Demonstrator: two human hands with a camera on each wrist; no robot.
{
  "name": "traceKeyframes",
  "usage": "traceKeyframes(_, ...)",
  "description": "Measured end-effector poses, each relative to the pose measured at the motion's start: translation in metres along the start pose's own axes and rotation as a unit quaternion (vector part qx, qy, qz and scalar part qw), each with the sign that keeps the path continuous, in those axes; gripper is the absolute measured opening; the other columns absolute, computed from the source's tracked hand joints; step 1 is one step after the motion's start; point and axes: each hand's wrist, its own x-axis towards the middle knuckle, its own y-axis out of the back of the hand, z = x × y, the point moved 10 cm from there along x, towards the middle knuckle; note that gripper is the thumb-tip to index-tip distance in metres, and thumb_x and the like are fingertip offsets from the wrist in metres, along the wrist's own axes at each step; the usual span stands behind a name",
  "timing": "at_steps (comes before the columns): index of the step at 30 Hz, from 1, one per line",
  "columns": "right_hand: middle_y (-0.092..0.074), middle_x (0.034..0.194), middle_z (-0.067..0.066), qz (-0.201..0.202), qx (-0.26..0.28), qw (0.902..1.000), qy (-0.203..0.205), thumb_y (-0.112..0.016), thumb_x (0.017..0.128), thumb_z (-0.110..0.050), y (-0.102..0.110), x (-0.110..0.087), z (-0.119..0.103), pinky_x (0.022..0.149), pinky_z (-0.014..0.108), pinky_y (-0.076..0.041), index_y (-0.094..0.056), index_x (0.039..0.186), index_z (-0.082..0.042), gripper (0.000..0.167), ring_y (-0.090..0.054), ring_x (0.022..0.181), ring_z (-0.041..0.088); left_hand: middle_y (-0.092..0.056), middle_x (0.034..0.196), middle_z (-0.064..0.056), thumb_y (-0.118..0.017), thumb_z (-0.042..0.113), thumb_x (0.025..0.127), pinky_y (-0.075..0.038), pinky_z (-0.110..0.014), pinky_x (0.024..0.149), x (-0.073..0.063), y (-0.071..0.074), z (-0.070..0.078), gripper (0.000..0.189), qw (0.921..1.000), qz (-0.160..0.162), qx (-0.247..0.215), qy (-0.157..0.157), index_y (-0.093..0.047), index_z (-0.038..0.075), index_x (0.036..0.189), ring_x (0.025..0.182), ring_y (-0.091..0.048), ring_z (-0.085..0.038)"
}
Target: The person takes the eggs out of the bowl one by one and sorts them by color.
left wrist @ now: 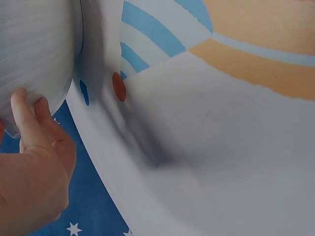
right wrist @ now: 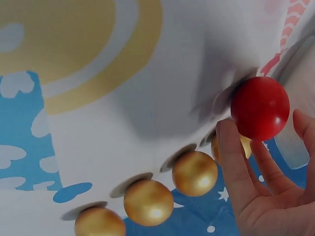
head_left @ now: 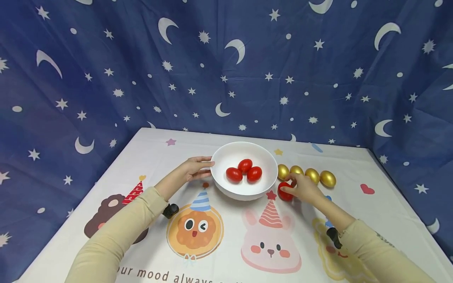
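Note:
A white bowl (head_left: 244, 190) with three red eggs (head_left: 245, 165) inside stands mid-table. My left hand (head_left: 197, 168) is at its left side, fingers stretched out and touching the outer wall; in the left wrist view, fingertips of that hand (left wrist: 42, 162) lie against the bowl (left wrist: 37, 54). Just right of the bowl, my right hand (head_left: 304, 188) has its thumb and fingers around another red egg (head_left: 284, 192). In the right wrist view this egg (right wrist: 260, 109) is between the digits of the hand (right wrist: 275, 196), near the tabletop; whether every fingertip touches it cannot be told.
Several gold eggs (head_left: 327, 179) lie in a row behind my right hand, extending to the right of the bowl. The white tablecloth (head_left: 219, 267) carries printed cartoon figures. A blue curtain (head_left: 226, 70) with moons and stars hangs behind the table.

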Motion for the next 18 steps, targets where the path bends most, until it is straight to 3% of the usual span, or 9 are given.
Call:
traceKeyframes(10,-0.059,0.078,0.012,-0.011,-0.01,0.9998,-0.01,-0.073,0.082,-0.02,0.007,0.0,-0.001,0.051,0.021,-0.048,-0.063,0.103,0.005,0.034,-0.049,0.063,0.018,-0.049,0.129,-0.011,-0.059,0.01,0.093,-0.06,-0.015,0.07,-0.004,-0.001,0.001,0.055,1.0,-0.002,-0.006,-0.006,-0.039,0.011,0.144,0.073,-0.062,-0.007)
traceKeyframes(18,-0.06,0.072,0.012,-0.02,0.027,0.9994,-0.008,-0.07,0.084,-0.018,0.014,0.0,-0.005,0.05,0.021,-0.051,-0.061,0.102,0.006,0.031,-0.054,0.056,0.017,-0.052,0.116,-0.006,-0.06,0.011,0.093,-0.06,-0.015,0.068,-0.005,-0.002,0.002,0.054,0.9999,-0.002,-0.009,-0.004,-0.04,0.012,0.143,0.071,-0.062,-0.006)
